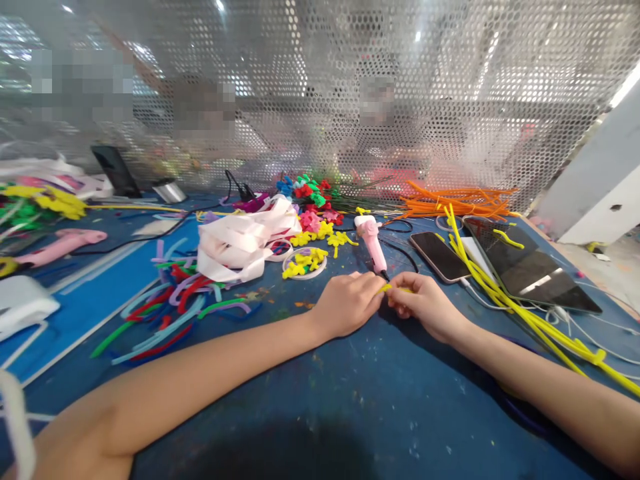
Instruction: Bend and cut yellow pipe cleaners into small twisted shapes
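Note:
Over the middle of the blue table, my left hand (pixel 350 301) and my right hand (pixel 423 303) meet fingertip to fingertip. Between them shows a short piece of yellow pipe cleaner (pixel 385 288), pinched by both; most of it is hidden by the fingers. Just beyond my hands lies a pink hot glue gun (pixel 371 241), its dark cord running toward my fingers. Left of it, several small yellow pipe-cleaner flowers (pixel 320 233) rest on the table, and more sit in a roll of clear tape (pixel 325 268).
Loose coloured pipe cleaners (pixel 187 303) and a pale pink ribbon (pixel 235 243) lie at left. A phone (pixel 440 255), long yellow pipe cleaners (pixel 500 300) and a tablet (pixel 540 267) are at right. Orange stems (pixel 460 201) lie before a perforated metal screen (pixel 320 100).

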